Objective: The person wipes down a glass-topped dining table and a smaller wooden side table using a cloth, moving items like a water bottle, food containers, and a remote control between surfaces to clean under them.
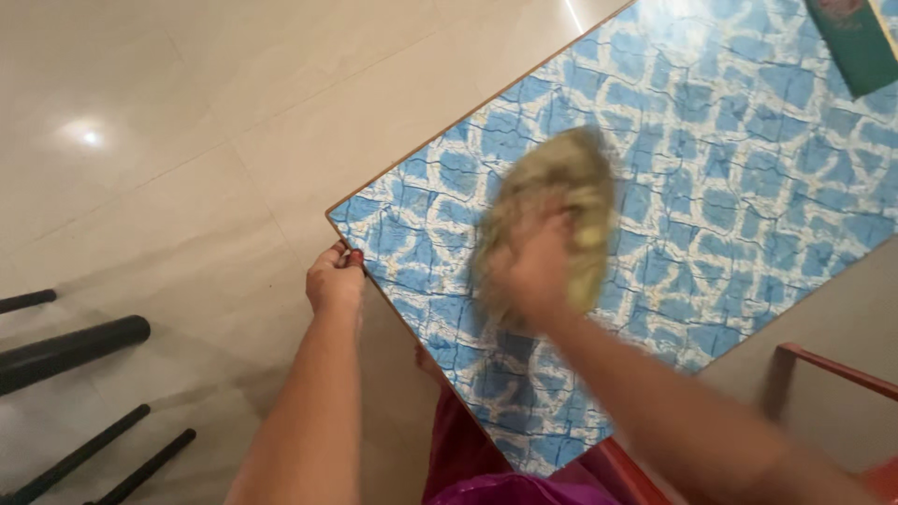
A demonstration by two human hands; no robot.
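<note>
The cloth (552,210), a yellowish-green wad, lies on the blue-and-white patterned desk (748,187), a little in from the desk's near corner. Its long axis runs from the near edge up toward the far right. The right hand (533,271) presses flat on it, fingers spread over the cloth; both are blurred, so the cloth's edges are hard to make out. The left hand (335,279) pinches the desk's edge just beside that corner. A green box (856,42) at the far right of the desk is cut off.
</note>
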